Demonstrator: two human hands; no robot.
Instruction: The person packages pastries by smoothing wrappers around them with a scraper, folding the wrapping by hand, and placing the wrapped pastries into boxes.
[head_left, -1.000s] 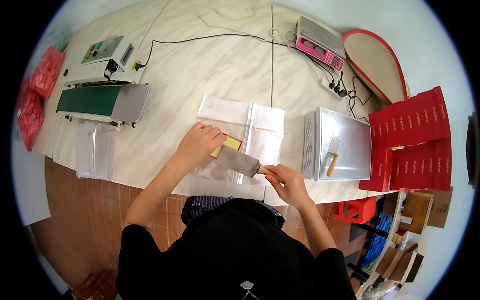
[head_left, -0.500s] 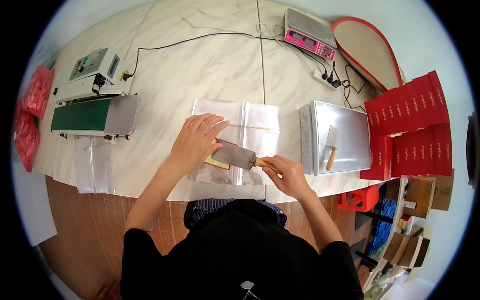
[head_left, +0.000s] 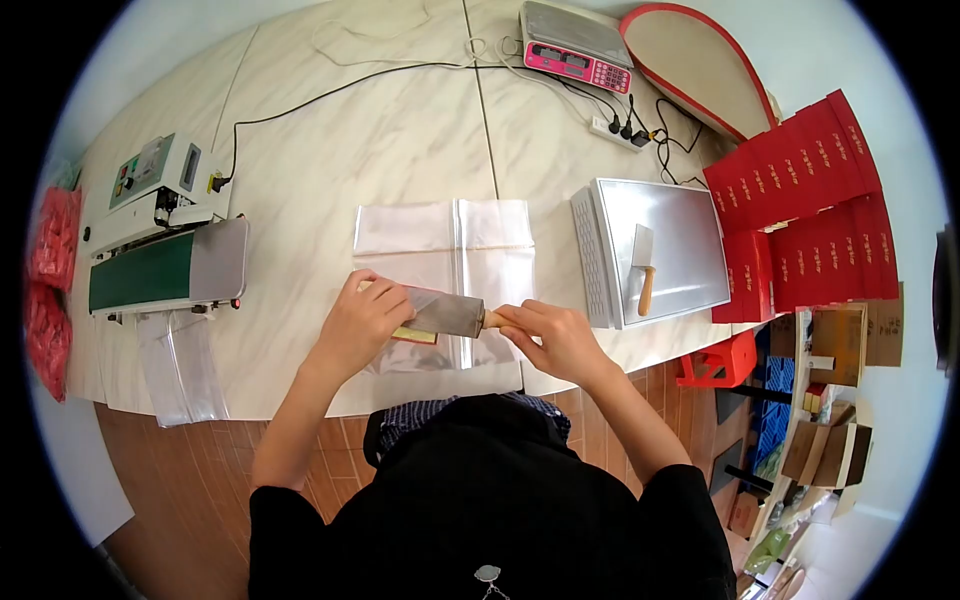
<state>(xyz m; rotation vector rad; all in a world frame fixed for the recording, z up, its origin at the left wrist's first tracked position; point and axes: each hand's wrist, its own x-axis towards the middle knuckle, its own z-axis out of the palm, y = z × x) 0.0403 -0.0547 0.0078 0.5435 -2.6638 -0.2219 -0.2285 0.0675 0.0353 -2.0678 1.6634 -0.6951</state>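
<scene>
My right hand [head_left: 541,334] is closed round the wooden handle of a flat metal scoop [head_left: 447,312], whose grey blade points left. Beneath the blade shows the edge of a flat yellow-and-red packet [head_left: 415,336]; most of it is hidden. My left hand [head_left: 366,315] has its fingers curled at the far left end of the blade, closed on the packet there; whether it also grips the blade I cannot tell. Under both lie clear plastic bags [head_left: 500,235], flat on the table.
A sealing machine [head_left: 165,220] with a green belt stands left, a plastic bag [head_left: 180,365] hanging below it. To the right, a metal tray [head_left: 685,225] bears a wooden-handled scraper [head_left: 643,270], beside red boxes [head_left: 800,180]. A pink-fronted scale [head_left: 577,60] and cables lie behind.
My left hand has gone from spread fingers to curled ones at the blade's left end. The scoop has shifted slightly left in view and lies more level; the whole view has also turned a little.
</scene>
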